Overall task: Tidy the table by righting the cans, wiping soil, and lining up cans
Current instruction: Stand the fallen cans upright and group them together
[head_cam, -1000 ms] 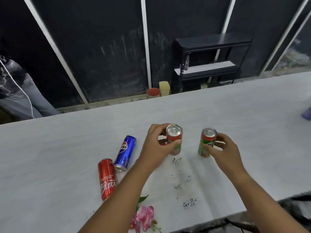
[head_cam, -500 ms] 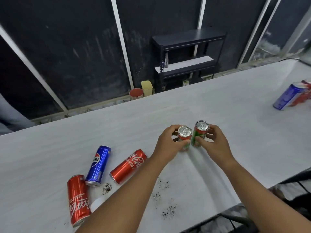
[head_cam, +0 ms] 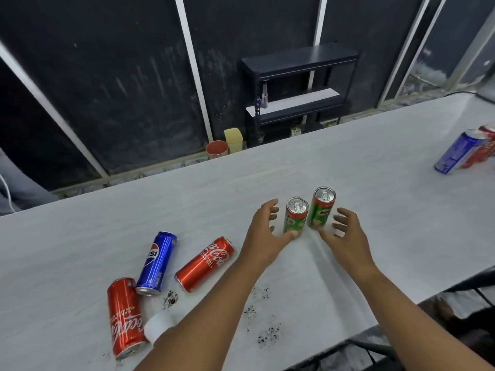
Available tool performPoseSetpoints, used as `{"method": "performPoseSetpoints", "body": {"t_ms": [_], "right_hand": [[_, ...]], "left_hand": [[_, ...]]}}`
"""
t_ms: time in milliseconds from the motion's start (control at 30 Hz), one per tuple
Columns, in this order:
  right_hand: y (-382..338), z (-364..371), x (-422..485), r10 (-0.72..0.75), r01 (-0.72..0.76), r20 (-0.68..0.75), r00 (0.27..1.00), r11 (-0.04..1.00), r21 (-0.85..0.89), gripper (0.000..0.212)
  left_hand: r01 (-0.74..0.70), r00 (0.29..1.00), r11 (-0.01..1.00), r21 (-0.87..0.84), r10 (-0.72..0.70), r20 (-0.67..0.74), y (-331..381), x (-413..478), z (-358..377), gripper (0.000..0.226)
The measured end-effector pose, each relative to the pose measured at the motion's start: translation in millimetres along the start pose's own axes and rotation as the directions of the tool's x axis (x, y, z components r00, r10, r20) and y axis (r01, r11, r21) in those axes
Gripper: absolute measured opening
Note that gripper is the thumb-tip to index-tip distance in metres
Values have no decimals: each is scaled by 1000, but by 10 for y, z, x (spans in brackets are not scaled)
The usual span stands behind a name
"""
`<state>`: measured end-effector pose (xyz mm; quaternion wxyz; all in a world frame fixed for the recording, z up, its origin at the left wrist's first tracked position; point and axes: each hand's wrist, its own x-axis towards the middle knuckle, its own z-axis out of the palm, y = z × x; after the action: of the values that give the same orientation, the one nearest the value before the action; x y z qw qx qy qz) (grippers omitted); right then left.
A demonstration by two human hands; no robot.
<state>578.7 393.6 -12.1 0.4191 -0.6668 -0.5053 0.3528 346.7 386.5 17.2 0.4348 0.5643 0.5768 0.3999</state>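
Two green Milo cans stand upright side by side on the white table (head_cam: 375, 183): the left one (head_cam: 295, 216) and the right one (head_cam: 321, 208). My left hand (head_cam: 263, 231) is spread beside the left can, its thumb tip touching the can's base. My right hand (head_cam: 340, 231) hovers open just right of the right can. A blue Pepsi can (head_cam: 156, 262) and two red Coca-Cola cans (head_cam: 205, 263) (head_cam: 124, 315) lie on their sides at the left. Dark soil specks (head_cam: 265, 336) (head_cam: 170, 299) are scattered near the front edge.
A white roll of tape (head_cam: 158, 328) lies by my left forearm. More cans, one blue (head_cam: 452, 152) and red ones (head_cam: 482, 148), lie at the far right. A black shelf (head_cam: 297, 87), a red pot (head_cam: 217, 149) and a yellow container (head_cam: 233, 140) stand behind the table.
Both hands brought the two Milo cans together and have let go, fingers now spread. The view has turned right, showing more cans.
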Motion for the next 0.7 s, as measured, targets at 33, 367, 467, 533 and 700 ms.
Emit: {"method": "performPoseSetpoints", "body": {"t_ms": [33, 367, 467, 533, 700], "right_hand": [[16, -1, -100, -10, 9, -29, 1000, 1000, -17, 69], [-357, 759, -1091, -253, 281, 251, 934, 956, -85, 40], [-539, 1051, -1160, -299, 343, 371, 879, 938, -58, 39], [-625, 1213, -1154, -296, 348, 415, 861, 936, -55, 40], [-775, 1526, -1069, -151, 222, 432, 889, 968, -119, 58]], "left_hand": [[5, 1000, 1000, -13, -6, -11, -26, -81, -80, 93], [57, 946, 996, 62, -34, -324, -337, -863, -1586, 63], [107, 903, 990, 96, -57, -426, -505, -1152, -2064, 55], [141, 873, 987, 82, -85, -480, -630, -1382, -2334, 51], [254, 807, 965, 63, -175, -564, -895, -1931, -2725, 52]]}}
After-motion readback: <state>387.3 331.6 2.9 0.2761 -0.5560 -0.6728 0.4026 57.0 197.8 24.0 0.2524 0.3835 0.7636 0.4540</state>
